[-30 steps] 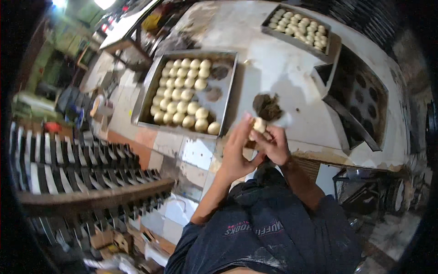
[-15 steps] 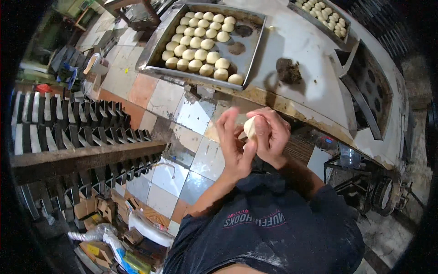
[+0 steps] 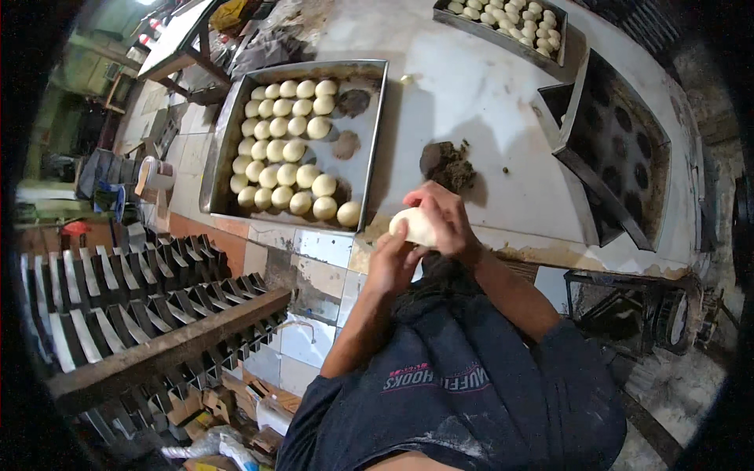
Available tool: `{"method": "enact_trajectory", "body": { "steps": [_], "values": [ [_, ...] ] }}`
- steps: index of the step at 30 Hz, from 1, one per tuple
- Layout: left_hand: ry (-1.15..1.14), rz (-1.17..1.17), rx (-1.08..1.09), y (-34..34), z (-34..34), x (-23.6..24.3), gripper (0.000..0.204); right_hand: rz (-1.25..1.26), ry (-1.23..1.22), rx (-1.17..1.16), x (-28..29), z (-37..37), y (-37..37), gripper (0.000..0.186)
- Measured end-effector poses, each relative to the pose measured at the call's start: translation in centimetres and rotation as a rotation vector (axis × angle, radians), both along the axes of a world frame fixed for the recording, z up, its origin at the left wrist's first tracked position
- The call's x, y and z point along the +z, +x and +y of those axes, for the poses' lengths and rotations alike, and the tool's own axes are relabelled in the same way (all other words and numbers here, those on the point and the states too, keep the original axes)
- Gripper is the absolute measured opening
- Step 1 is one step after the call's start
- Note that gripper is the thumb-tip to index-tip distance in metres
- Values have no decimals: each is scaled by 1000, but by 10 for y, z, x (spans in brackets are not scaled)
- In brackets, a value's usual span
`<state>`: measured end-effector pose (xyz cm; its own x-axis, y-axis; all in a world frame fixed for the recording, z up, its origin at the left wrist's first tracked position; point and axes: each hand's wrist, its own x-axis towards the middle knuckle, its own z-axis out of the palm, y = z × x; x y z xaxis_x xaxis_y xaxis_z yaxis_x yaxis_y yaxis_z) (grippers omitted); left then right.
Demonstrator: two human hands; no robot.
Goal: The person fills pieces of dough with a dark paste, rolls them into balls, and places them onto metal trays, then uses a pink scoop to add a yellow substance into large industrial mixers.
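Note:
A pale, smooth dough ball (image 3: 414, 227) is held between my two hands, over the near edge of the table. My left hand (image 3: 390, 263) cups it from below and the left, thumb against its side. My right hand (image 3: 444, 223) curls around its right and upper side, with the fingers bent over it. Close beyond the hands, a crumbly dark brown mound of filling (image 3: 449, 166) lies on the pale tabletop (image 3: 503, 192). To the left, a metal tray (image 3: 363, 151) holds rows of similar dough balls (image 3: 290, 151); dark round marks show on its bare right part.
Another tray (image 3: 488, 34) of dough balls sits at the far right. An empty tray with dark round spots (image 3: 620, 149) leans tilted on the table's right side. Left of me stands a rack of metal moulds (image 3: 149, 275) on a wooden beam (image 3: 181, 345). A white tub (image 3: 159, 174) stands beyond it.
The view has shifted toward the table, so my hands now appear nearer the filling. My fingers have moved around the dough ball, which shows more of its surface and looks wider.

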<state>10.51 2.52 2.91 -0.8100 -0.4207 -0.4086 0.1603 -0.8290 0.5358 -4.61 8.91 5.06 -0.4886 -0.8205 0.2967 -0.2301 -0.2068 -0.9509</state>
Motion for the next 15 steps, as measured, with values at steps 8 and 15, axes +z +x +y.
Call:
{"method": "enact_trajectory", "body": {
  "steps": [8, 15],
  "values": [
    [-244, -60, 45, -48, -53, 4, 50, 689, 446, -204, -75, 27, -90, 29],
    [-282, -126, 128, -83, -51, 4, 44, 723, 561, -7, -67, 16, -109, 30]
  ]
}}
